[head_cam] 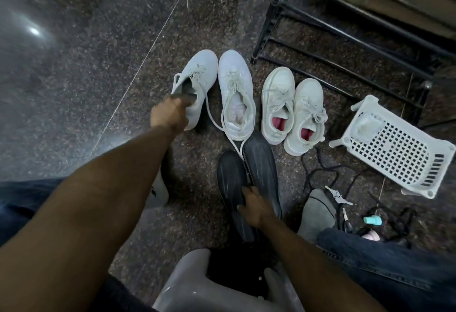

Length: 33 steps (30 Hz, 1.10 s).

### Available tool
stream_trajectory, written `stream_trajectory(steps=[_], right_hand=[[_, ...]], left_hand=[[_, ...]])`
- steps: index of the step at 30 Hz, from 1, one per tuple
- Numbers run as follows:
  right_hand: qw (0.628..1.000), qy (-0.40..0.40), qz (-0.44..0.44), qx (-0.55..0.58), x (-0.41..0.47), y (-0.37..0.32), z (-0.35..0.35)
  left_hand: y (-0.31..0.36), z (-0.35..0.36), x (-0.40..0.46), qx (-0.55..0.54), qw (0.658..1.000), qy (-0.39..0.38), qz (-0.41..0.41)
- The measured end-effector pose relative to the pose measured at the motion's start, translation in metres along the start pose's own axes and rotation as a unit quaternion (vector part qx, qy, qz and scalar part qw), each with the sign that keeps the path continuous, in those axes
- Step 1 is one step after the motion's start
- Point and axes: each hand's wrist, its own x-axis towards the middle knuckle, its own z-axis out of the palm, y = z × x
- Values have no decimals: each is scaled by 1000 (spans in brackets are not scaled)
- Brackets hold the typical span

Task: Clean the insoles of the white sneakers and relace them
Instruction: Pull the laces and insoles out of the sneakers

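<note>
- Sneakers: 2 white pairs stand on the speckled stone floor (pixel 74 77), beside a black metal rack (pixel 345 28).
- Left hand (pixel 169 114) reaches to the far-left sneaker (pixel 195 82), which is tipped on its side; the fingers curl at the heel opening around what looks like a grey insole edge, though blur makes the exact hold uncertain.
- Right hand (pixel 254 207) rests on 2 dark insoles (pixel 246 183) lying on the floor just below the second sneaker (pixel 237 94); fingers bend over 1 edge, apparently gripping it.
- Handling, as I judge: insoles are light, thin and floppy, best pinched at the heel end; sneakers are light and soft-sided, best taken by the heel collar.
- Looks: uppers are pale and grubby, laces loose and trailing; the right pair (pixel 293 111) shows red lining.
- Nearby lie a white perforated basket (pixel 394 146), overturned, and black laces (pixel 328 171).
</note>
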Motion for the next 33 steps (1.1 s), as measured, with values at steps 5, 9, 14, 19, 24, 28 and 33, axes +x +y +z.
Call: stream_trajectory(steps=[5,9,14,19,24,28,33], right_hand=[[1000,1,-11,16,4,-3,7],[998,-9,-31,48,8,-6,-1],[977,200,18,70,-1,-9,-25],[973,225,51,-6,0,-7,-49],[976,196,75,-57,5,8,-39],[974,195,104,-46,3,19,-29],[975,165,146,41,5,26,-30]], left_hand=[[20,20,7,16,997,-74,-11],[36,50,-21,-33,998,31,35],[61,70,-37,-77,987,58,127],[94,66,-19,-61,991,-112,31],[96,59,-7,5,996,-76,44],[80,34,19,51,998,5,37],[69,21,44,71,994,-48,64]])
